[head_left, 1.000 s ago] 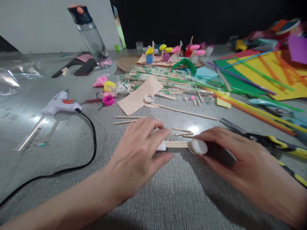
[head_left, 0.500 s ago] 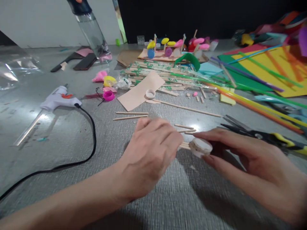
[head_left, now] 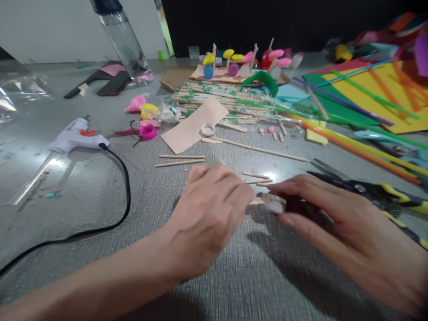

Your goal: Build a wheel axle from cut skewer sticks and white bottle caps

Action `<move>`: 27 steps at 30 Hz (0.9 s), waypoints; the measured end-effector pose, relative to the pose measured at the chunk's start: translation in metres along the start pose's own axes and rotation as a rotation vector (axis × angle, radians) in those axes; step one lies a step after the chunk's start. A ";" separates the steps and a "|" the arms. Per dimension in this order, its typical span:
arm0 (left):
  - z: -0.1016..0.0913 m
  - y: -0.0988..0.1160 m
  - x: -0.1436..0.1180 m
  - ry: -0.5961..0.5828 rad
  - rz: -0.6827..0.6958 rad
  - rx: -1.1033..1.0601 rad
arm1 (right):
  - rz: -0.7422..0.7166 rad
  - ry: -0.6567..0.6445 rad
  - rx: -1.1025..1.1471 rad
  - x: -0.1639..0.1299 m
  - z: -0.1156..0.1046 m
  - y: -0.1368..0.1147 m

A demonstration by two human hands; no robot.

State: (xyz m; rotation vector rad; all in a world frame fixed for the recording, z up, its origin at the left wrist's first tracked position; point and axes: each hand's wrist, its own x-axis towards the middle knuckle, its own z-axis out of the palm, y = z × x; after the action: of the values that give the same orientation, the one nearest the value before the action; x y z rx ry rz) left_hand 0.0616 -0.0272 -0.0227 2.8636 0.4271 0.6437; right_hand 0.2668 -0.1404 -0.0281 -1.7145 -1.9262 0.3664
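Observation:
My left hand (head_left: 210, 218) is closed around thin wooden sticks (head_left: 257, 201); only a short length shows past the fingers. At the right end of these sticks sits a white bottle cap piece (head_left: 274, 205), which looks like two caps joined face to face. My right hand (head_left: 334, 223) curls about this piece, thumb below and fingers above, gripping it at its edge. Behind the hands lie short loose sticks (head_left: 256, 175) and a pair of longer sticks (head_left: 180, 163). Palm and inner fingers of my left hand are hidden.
A white glue gun (head_left: 75, 136) with a black cord lies at left. Scissors (head_left: 347, 183) are beside my right hand. Further back are a beige card (head_left: 194, 125), a loose white cap (head_left: 207, 129), a bundle of wrapped sticks (head_left: 200, 96) and a water bottle (head_left: 123, 44).
The cap piece has turned, its white face now pointing down toward me, and my right hand has rolled with it. The view has shifted slightly. My left hand keeps its hold.

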 end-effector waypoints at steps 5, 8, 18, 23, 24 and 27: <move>0.000 0.001 0.001 -0.012 -0.009 -0.004 | -0.089 0.020 -0.074 0.000 0.004 0.000; 0.000 0.001 0.001 -0.022 -0.032 -0.010 | -0.143 0.031 -0.080 0.001 0.004 0.000; 0.004 -0.001 -0.001 -0.007 -0.075 -0.074 | -0.201 0.029 -0.076 0.001 0.004 -0.001; 0.003 0.001 -0.001 -0.018 -0.102 -0.087 | -0.186 0.021 -0.059 0.001 0.004 -0.002; 0.003 0.001 -0.001 -0.021 -0.104 -0.089 | -0.188 0.020 -0.058 0.001 0.004 -0.002; 0.004 0.001 -0.001 -0.022 -0.099 -0.095 | -0.199 0.031 -0.059 0.002 0.005 -0.003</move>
State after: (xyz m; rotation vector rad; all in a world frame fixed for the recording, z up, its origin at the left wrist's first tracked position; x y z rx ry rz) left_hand 0.0623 -0.0286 -0.0267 2.7376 0.5171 0.5982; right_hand 0.2618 -0.1386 -0.0301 -1.5373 -2.0811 0.2094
